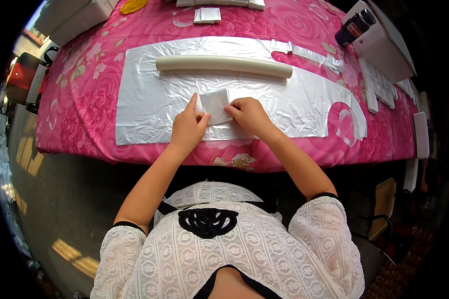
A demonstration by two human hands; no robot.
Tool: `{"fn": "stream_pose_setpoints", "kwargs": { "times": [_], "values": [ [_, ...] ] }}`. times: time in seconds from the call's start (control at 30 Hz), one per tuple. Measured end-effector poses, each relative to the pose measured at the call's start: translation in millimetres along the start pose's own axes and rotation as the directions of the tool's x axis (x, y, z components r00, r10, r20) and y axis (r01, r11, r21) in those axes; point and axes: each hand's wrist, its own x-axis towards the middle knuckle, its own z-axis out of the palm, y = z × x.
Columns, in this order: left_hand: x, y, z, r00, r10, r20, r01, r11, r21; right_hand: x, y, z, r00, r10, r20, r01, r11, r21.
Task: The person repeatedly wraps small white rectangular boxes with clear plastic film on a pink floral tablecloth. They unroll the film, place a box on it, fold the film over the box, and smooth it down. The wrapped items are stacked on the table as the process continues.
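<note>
A small folded grey-white square (pixel 215 106) of thin plastic lies over the silvery plastic bag (pixel 149 109), which is spread flat with a handle loop at its right end. My left hand (pixel 187 127) is at the square's left side, thumb against its lower left and index finger stretched along the edge. Its other fingers are curled and partly hidden. My right hand (pixel 249 114) pinches the square's right edge between thumb and index finger. Just beyond both hands, a long cream-coloured tube (pixel 224 65) lies across the bag.
A pink floral cloth (pixel 90 107) covers the table. Folded white squares (pixel 207 15) lie at the far side. Towards the right are a dark bottle (pixel 354 28), a white box (pixel 384 47) and stacked white packets (pixel 379 85). Another white box (pixel 80 22) stands far left, near a yellow disc (pixel 133 5).
</note>
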Motion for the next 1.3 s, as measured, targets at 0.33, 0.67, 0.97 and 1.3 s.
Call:
{"fn": "stream_pose_setpoints", "kwargs": {
  "times": [0.33, 0.67, 0.97, 1.3],
  "values": [
    [8, -3, -5, 0.982, 0.154, -0.112, -0.138, 0.980, 0.141, 27, 6, 0, 0.982, 0.150, 0.118, -0.147, 0.989, -0.033],
    [9, -5, 32, 0.901, 0.373, 0.222, -0.432, 0.724, 0.538, 26, 2, -1, 0.985, 0.139, 0.099, -0.139, 0.990, -0.014],
    [9, -4, 34, 0.922, 0.265, 0.281, -0.379, 0.759, 0.529, -7, -7, 3, 0.996, -0.009, -0.092, -0.006, 0.987, -0.161],
    [-26, -9, 0, 0.900, 0.434, 0.046, -0.433, 0.879, 0.201, -1, 0, 0, 0.790, -0.609, -0.068, 0.479, 0.682, -0.552]
  ]
}}
